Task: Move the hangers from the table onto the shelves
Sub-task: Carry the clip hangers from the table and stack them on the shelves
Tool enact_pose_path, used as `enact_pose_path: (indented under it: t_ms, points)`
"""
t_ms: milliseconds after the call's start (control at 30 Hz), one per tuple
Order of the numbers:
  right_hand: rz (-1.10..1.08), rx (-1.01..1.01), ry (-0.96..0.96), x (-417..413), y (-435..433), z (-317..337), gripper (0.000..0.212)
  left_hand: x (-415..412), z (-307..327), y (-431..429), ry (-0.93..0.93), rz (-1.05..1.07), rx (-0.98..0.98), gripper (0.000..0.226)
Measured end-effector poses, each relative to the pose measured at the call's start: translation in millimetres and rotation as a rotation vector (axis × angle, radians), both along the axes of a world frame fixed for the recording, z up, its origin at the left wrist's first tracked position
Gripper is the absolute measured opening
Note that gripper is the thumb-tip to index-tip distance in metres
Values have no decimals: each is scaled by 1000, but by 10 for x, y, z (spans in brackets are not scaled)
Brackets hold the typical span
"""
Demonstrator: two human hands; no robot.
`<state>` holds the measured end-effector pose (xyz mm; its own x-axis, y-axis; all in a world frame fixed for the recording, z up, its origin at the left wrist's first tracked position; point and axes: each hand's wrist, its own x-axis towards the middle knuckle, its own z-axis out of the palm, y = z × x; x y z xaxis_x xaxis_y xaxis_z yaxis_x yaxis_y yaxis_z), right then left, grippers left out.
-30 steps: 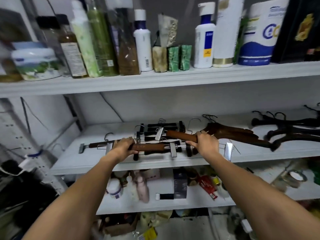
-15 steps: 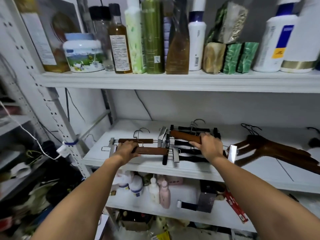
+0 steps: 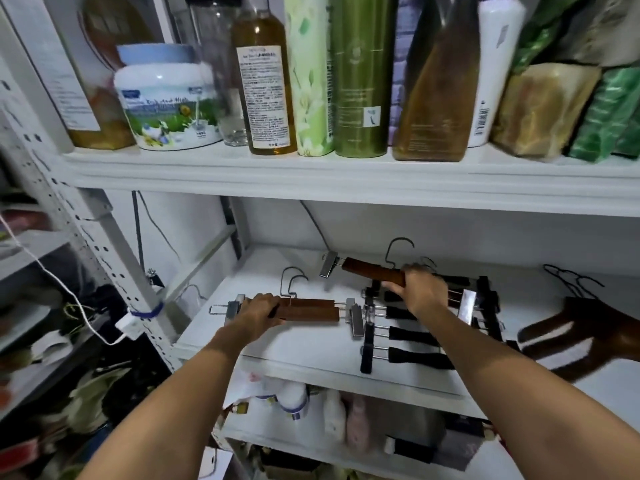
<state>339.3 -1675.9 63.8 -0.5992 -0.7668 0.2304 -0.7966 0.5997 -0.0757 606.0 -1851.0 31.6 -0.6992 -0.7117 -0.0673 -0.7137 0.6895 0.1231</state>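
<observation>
My left hand (image 3: 259,311) grips the left end of two stacked brown wooden clip hangers (image 3: 310,309) lying on the white middle shelf (image 3: 304,355). My right hand (image 3: 417,292) grips another brown wooden clip hanger (image 3: 372,273), tilted, its metal clip (image 3: 328,264) to the upper left. Under and beside that hand lies a black multi-bar trouser hanger (image 3: 412,336). Dark wooden coat hangers (image 3: 585,332) lie at the shelf's right, blurred.
The upper shelf (image 3: 311,174) carries a white jar (image 3: 166,98), several bottles and wrapped packages. A lower shelf (image 3: 311,441) holds small bottles. A perforated upright post (image 3: 104,244) with a white cable stands left, with clutter beyond it.
The view has moved closer and to the left. My left hand's hangers have slid left, away from the black hanger. My right hand's hanger has moved farther back on the shelf.
</observation>
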Motion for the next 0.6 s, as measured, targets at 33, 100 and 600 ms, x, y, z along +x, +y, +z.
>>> enact_pose_path:
  t_ms: [33,100,600]
  points:
    - [9,-4,14,-5,-91,-19,53,16,-24,-84,-17,12,-1,37]
    - [15,-1,32,-11,-240,-65,52,38,-56,-207,-45,19,-5,37]
    - [-99,27,-15,51,-528,-308,55,-137,-558,-639,43,-78,243,37]
